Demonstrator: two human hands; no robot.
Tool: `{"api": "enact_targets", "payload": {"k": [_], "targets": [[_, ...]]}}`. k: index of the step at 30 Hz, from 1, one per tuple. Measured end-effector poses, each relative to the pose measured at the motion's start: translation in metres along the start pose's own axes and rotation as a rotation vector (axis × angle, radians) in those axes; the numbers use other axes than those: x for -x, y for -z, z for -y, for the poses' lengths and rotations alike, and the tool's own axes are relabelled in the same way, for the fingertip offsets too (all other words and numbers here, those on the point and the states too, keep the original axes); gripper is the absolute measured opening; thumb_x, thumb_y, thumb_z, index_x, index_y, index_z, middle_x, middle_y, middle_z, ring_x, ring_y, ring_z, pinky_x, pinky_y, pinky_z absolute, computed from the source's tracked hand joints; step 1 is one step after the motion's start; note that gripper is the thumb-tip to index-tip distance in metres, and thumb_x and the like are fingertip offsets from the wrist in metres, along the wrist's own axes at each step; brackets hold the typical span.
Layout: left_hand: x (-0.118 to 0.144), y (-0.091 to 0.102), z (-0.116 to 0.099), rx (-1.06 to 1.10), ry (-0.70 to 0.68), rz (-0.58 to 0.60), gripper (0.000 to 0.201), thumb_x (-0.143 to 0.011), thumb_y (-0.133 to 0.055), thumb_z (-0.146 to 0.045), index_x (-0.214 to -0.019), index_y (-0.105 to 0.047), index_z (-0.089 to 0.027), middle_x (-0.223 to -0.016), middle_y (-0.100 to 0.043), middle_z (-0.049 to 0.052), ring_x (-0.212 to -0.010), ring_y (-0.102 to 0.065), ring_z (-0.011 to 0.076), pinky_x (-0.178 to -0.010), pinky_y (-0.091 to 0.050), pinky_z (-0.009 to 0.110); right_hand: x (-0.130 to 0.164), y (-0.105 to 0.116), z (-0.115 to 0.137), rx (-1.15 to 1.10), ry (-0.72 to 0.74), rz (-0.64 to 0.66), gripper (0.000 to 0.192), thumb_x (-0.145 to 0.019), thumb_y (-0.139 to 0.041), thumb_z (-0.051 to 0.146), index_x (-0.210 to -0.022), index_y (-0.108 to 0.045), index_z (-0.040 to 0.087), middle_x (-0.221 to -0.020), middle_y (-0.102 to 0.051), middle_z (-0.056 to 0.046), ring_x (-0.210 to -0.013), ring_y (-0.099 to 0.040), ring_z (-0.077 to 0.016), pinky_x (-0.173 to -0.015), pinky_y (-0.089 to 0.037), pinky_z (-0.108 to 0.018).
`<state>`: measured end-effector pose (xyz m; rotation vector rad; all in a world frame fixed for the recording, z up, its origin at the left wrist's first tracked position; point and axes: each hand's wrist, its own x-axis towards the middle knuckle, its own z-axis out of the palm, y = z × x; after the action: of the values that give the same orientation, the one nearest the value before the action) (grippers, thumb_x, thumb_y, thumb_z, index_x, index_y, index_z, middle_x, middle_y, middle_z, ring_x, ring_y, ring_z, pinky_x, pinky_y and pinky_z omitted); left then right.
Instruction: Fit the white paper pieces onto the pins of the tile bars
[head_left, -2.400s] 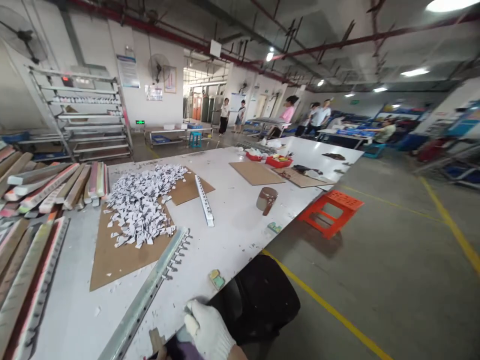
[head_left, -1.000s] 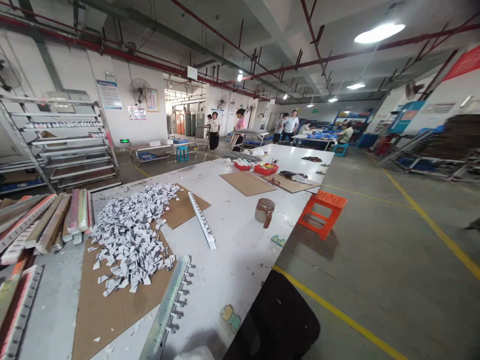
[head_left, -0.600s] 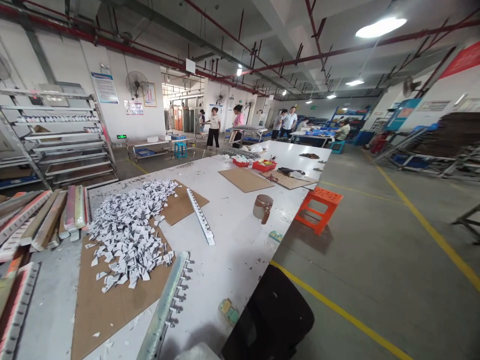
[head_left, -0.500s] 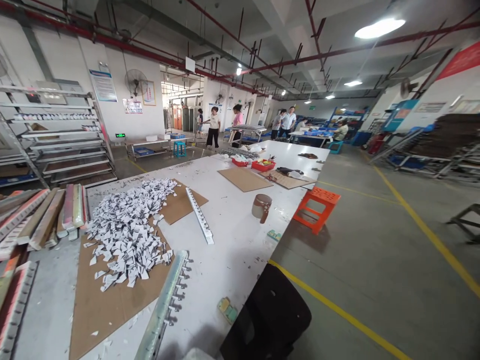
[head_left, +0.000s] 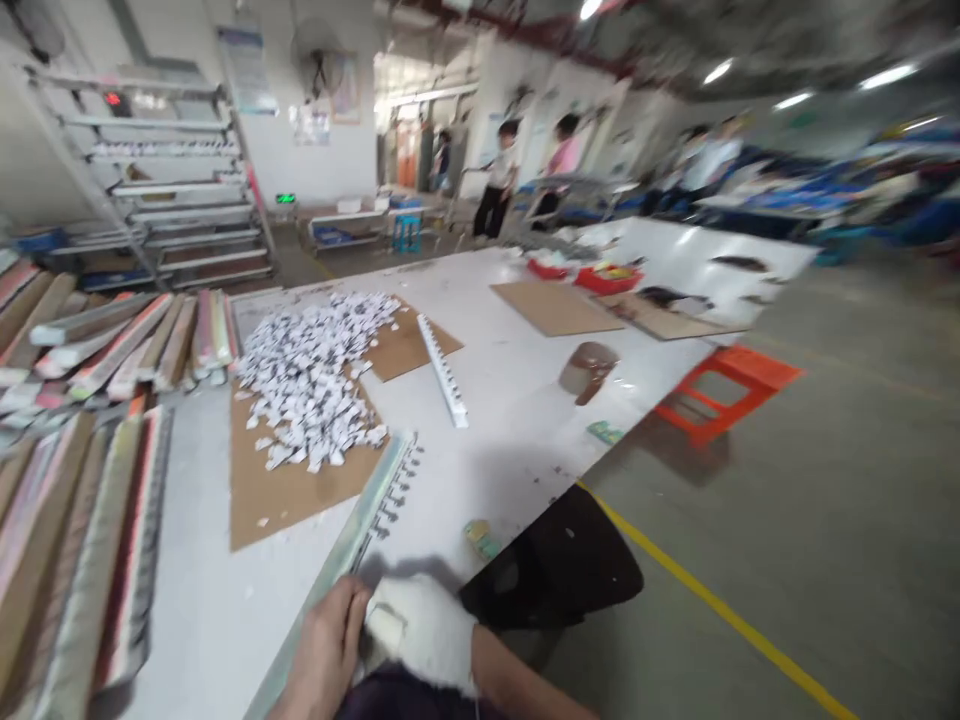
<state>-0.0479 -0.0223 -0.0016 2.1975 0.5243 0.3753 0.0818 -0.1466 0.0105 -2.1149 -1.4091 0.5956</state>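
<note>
Bare left hand point(head_left: 322, 650) and white-gloved right hand point(head_left: 424, 630) meeting at 6 o'clock on the near end of a long metal rail point(head_left: 367, 520) lying on the white table point(head_left: 510, 410) — fingers curled, grip too blurred to tell. At 11 o'clock, paper scraps point(head_left: 311, 375) on cardboard point(head_left: 292, 480); white strip point(head_left: 444, 372) at 12; brown cup point(head_left: 587, 370) at 1 — black stool point(head_left: 562, 560) beside the table edge.

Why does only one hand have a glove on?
That does look odd: the right hand wears a white glove while the left hand is bare. They meet beside the metal rail; why, the blurred picture cannot tell.
</note>
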Motion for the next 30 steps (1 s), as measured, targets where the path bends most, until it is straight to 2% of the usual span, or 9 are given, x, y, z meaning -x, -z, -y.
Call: {"api": "enact_targets", "payload": {"k": [2,3,5,7,9,11,16,23,30], "targets": [[-0.009,0.006,0.001,-0.092,0.055,0.118,0.032,-0.102,-0.035,-0.043,-0.088,-0.058,-0.025,-0.072,-0.070,0.002,-0.062,-0.068,0.0193,-0.064,-0.054,0.029,-0.003,-0.008,-0.009,-0.018,-0.029,0.038,0.028,-0.099,-0.046,0.030,-0.082,-0.065,0.020,-0.081,-0.073,-0.004,-0.071,-0.063,-0.0159,-0.066,-0.039,-0.029],[-0.015,0.009,0.003,-0.150,0.073,0.128,0.028,-0.102,-0.036,-0.040,-0.095,-0.058,-0.024,-0.076,-0.071,0.003,-0.066,-0.069,0.0206,-0.067,-0.055,0.030,-0.005,-0.012,-0.015,-0.015,-0.054,0.042,0.031,-0.101,-0.042,0.029,-0.083,-0.065,0.019,-0.082,-0.073,-0.005,-0.072,-0.064,-0.0162,-0.065,-0.037,-0.029],[-0.029,0.016,0.009,-0.295,0.088,0.057,0.025,-0.098,-0.048,-0.041,-0.111,-0.055,-0.022,-0.091,-0.072,0.007,-0.082,-0.071,0.0245,-0.077,-0.056,0.035,-0.012,-0.018,-0.026,0.104,-0.126,-0.003,0.031,-0.103,-0.040,0.031,-0.090,-0.066,0.019,-0.087,-0.075,-0.005,-0.077,-0.067,-0.0159,-0.066,-0.038,-0.028],[-0.042,0.022,0.015,-0.410,0.056,0.034,0.045,-0.086,-0.067,-0.045,-0.120,-0.053,-0.018,-0.109,-0.068,0.013,-0.100,-0.067,0.0297,-0.088,-0.055,0.042,-0.020,-0.025,-0.035,0.267,-0.176,-0.032,0.028,-0.103,-0.042,0.029,-0.093,-0.067,0.019,-0.088,-0.076,-0.005,-0.078,-0.070,-0.0163,-0.065,-0.037,-0.027],[-0.052,0.023,0.018,-0.421,0.045,0.103,0.053,-0.075,-0.077,-0.041,-0.116,-0.055,-0.016,-0.112,-0.063,0.014,-0.103,-0.064,0.0303,-0.092,-0.054,0.044,-0.025,-0.032,-0.039,0.373,-0.192,-0.031,0.026,-0.102,-0.044,0.026,-0.093,-0.068,0.017,-0.085,-0.075,-0.006,-0.076,-0.071,-0.0178,-0.062,-0.036,-0.029],[-0.057,0.022,0.020,-0.363,0.065,0.167,0.042,-0.073,-0.076,-0.036,-0.106,-0.058,-0.016,-0.105,-0.061,0.010,-0.097,-0.063,0.0273,-0.090,-0.055,0.041,-0.027,-0.038,-0.041,0.398,-0.182,-0.027,0.026,-0.101,-0.044,0.023,-0.094,-0.068,0.016,-0.085,-0.075,-0.008,-0.076,-0.071,-0.0194,-0.061,-0.036,-0.030],[-0.057,0.019,0.026,-0.282,0.085,0.155,0.030,-0.074,-0.071,-0.032,-0.097,-0.060,-0.017,-0.098,-0.058,0.007,-0.092,-0.061,0.0251,-0.087,-0.054,0.039,-0.026,-0.049,-0.039,0.451,-0.160,-0.037,0.026,-0.098,-0.045,0.018,-0.095,-0.071,0.016,-0.086,-0.075,-0.009,-0.079,-0.071,-0.0219,-0.063,-0.038,-0.030],[-0.055,0.015,0.029,-0.249,0.101,0.174,0.038,-0.074,-0.072,-0.032,-0.106,-0.059,-0.017,-0.105,-0.058,0.008,-0.096,-0.061,0.0256,-0.089,-0.054,0.040,-0.027,-0.042,-0.030,0.508,-0.126,-0.025,0.022,-0.093,-0.049,0.017,-0.091,-0.071,0.015,-0.078,-0.073,-0.010,-0.072,-0.070,-0.0221,-0.058,-0.037,-0.030],[-0.056,0.011,0.033,-0.255,0.083,0.216,0.044,-0.073,-0.071,-0.031,-0.112,-0.057,-0.017,-0.118,-0.059,0.012,-0.110,-0.061,0.0310,-0.097,-0.054,0.044,-0.036,-0.032,-0.023,0.557,-0.101,0.007,0.011,-0.085,-0.058,0.016,-0.082,-0.069,0.014,-0.071,-0.072,-0.011,-0.065,-0.071,-0.0202,-0.053,-0.032,-0.030]]}}
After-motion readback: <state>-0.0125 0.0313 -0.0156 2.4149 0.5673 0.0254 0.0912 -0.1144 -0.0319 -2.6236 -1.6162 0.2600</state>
